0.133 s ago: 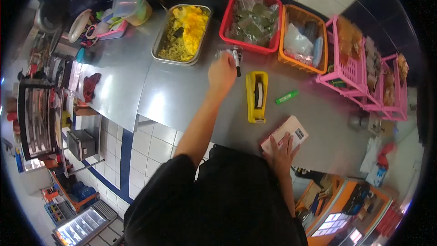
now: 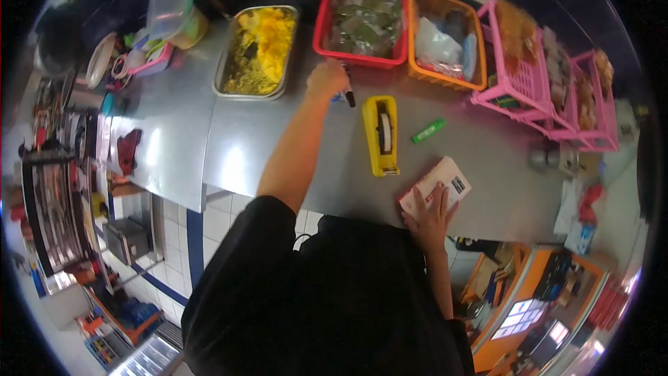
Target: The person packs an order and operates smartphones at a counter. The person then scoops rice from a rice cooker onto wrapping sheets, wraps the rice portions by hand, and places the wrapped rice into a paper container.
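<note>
- head view first and only: a black-and-white marker [image 2: 350,94] is on the far side of the table [image 2: 344,184], just in front of the red basket; its long axis slants, dark end toward the person.
- the left hand [image 2: 327,78] is right at that marker, fingers curled in; i can't tell whether they pinch it.
- the right hand [image 2: 433,216] lies with fingers spread on a pale pink box [image 2: 451,175] at the near edge, whose long axis runs from near left to far right.
- between the two hands, one yellow tape dispenser [image 2: 382,160] points almost straight away from the person, a white roll inside.
- to its right, one green stick [image 2: 428,131] slants much as the box does.
- three open containers stand along the back: a steel tray [image 2: 291,52] of yellow shreds and greenish-yellow food, with one dark piece; the red basket [image 2: 358,57], full of clear packets [image 2: 365,24] with flat green contents, too many to count; and an orange basket [image 2: 445,81] with a white bag [image 2: 438,45] and other packs.
- far right, pink racks [image 2: 529,83] hold bagged goods, brown ones among them; i can't count them surely.
</note>
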Demonstrator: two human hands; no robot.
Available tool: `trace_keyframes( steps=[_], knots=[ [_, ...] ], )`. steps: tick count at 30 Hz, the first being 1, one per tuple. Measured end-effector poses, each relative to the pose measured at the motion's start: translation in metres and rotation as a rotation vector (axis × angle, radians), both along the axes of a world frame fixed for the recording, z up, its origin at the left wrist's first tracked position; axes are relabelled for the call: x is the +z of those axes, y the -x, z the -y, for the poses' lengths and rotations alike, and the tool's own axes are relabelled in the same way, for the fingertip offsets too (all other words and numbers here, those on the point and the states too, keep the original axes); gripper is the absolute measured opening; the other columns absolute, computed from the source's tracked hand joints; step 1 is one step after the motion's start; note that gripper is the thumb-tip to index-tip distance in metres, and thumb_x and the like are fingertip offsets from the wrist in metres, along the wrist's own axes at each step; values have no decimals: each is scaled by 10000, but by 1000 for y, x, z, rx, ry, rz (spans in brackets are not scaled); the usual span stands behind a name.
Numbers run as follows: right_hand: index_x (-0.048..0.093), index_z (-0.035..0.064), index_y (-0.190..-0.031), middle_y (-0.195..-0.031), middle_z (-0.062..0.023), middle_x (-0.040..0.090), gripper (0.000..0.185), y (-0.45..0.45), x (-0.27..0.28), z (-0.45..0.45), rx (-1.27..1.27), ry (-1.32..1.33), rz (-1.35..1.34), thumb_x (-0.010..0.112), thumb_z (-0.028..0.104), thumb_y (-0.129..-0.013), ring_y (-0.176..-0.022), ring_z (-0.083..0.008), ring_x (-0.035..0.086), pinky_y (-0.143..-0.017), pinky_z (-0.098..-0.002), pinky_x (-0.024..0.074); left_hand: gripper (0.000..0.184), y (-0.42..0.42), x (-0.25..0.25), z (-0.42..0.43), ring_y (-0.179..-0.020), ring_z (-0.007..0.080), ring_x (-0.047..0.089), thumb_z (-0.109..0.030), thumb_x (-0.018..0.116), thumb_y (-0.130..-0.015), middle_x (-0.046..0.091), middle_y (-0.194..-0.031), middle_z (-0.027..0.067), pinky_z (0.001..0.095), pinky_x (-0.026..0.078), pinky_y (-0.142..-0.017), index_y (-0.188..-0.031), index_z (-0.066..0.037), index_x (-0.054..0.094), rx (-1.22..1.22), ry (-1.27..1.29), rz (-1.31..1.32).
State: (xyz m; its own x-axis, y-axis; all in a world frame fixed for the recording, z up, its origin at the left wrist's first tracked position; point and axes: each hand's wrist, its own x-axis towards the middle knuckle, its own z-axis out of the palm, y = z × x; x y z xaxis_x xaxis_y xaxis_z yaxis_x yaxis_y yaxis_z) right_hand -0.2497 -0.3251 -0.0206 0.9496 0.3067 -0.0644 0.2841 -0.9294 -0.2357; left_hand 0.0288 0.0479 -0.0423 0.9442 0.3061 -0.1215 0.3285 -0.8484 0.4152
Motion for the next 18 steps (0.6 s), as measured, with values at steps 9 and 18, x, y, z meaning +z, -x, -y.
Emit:
trace_keyframes(
  steps=[9, 18],
  knots=[
    [509, 303, -1476, -1609, -244, 279, 666, -4, -1, 22, -100, -14, 136, 649, 563, -879, -1468, -468, 286, -1125, -752, 117, 257, -13, 23, 15, -577, 152, 596, -246, 807, -730, 658, -665, 64, 349, 450, -524, -882, -50, 740, -110, 386, -306],
    [450, 133, -1510, -1637, -176, 273, 688, 2, -3, 75, -217, -151, 7, 663, 388, -907, -1504, -373, 280, -1154, -730, 94, 287, 125, 133, 85, -515, 65, 413, -341, 788, -855, 476, -600, -36, 243, 305, -474, -817, -104, 630, 69, 669, -10]
  ],
)
